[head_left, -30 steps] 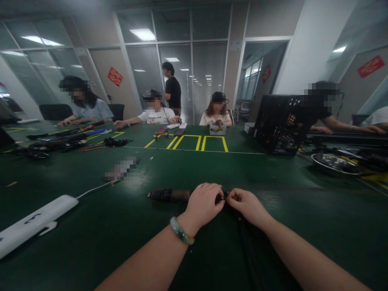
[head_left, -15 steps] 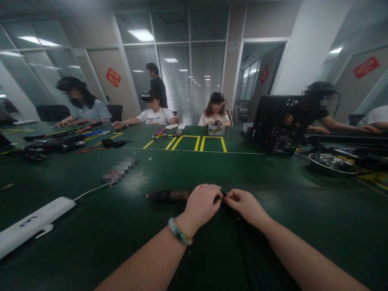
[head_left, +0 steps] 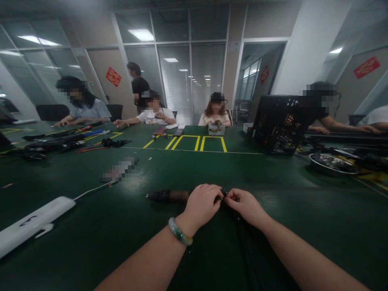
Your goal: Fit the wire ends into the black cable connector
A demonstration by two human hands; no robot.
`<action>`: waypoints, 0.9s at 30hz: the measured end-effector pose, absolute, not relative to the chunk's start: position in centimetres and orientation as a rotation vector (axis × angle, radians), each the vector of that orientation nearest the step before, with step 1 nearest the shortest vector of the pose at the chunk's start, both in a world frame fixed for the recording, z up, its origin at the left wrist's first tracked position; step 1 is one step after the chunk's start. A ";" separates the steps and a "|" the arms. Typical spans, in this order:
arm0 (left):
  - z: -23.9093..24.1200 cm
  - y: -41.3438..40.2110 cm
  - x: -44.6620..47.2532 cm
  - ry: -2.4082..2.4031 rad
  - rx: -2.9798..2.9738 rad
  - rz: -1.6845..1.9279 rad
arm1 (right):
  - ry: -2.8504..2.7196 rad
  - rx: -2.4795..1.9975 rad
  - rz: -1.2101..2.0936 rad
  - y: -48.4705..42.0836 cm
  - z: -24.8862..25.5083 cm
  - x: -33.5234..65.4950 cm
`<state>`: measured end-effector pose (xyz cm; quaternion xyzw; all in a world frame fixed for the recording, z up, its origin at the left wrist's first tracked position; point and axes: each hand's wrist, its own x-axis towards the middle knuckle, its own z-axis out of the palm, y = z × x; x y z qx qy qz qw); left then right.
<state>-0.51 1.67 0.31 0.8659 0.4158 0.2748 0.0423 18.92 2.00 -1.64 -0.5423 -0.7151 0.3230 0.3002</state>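
Note:
An electric screwdriver (head_left: 174,197), dark with a brownish barrel, lies sideways on the green table, its tip to the left. My left hand (head_left: 201,204), with a jade-like bangle (head_left: 180,232) at the wrist, is wrapped over its rear part. Close against that hand, my right hand (head_left: 247,205) pinches at the tool's rear end with thumb and fingertips. The small part between those fingertips is too hidden to name. A dark cable (head_left: 247,250) runs from below the hands toward the table's front edge.
A white power strip (head_left: 36,224) lies at the left, its cord leading to a blurred-out object (head_left: 119,169). Tangled cables (head_left: 39,143) spread behind it. A black computer case (head_left: 274,125) and a metal bowl (head_left: 333,163) of small parts stand right. Several people sit around the table.
Both my hands and the screwdriver stay practically still. In the background, a standing person has moved left, and a seated person across the table has raised a hand toward the face.

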 end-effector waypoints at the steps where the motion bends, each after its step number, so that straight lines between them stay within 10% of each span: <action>1: 0.3 1.6 -0.5 1.280 2.652 0.847 | -1.901 -1.442 0.857 2.0 -1.6 18.9; 27: 1.1 1.1 -0.3 1.332 2.733 0.873 | -1.898 -1.428 0.839 2.2 -2.0 18.9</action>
